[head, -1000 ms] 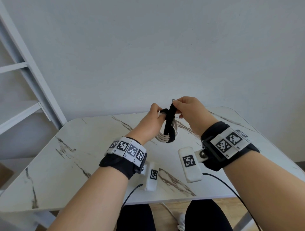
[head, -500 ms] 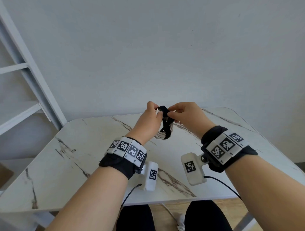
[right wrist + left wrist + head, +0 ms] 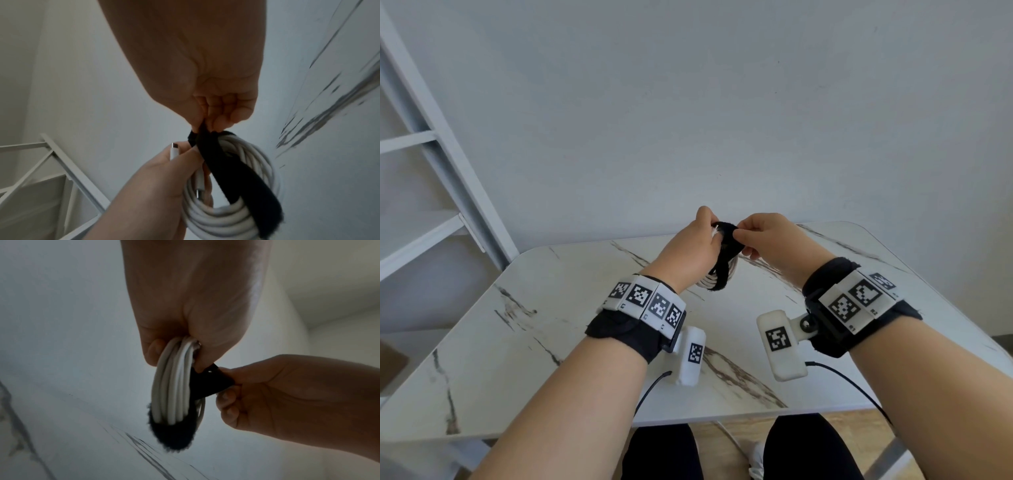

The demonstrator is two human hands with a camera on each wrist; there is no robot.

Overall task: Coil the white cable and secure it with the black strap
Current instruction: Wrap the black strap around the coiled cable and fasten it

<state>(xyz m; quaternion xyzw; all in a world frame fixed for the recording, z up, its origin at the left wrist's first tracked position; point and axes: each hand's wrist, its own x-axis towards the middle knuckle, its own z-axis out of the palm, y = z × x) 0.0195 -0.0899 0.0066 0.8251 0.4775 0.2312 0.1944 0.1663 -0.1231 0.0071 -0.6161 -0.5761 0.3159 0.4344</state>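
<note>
Pinching the black strap (image 3: 236, 175), the right hand (image 3: 774, 240) has folded its raised tail down over the coiled white cable (image 3: 174, 386), gripped above the table by the left hand (image 3: 688, 246); fastening looks nearly done.

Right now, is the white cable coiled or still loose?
Coiled: the white cable lies in stacked loops gripped by the left hand, with the black strap, pinched by the right hand, running around the bundle.

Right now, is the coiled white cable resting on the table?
No: in the head view the white cable is held up in the left hand, above the table, with the black strap looped around it.
</note>
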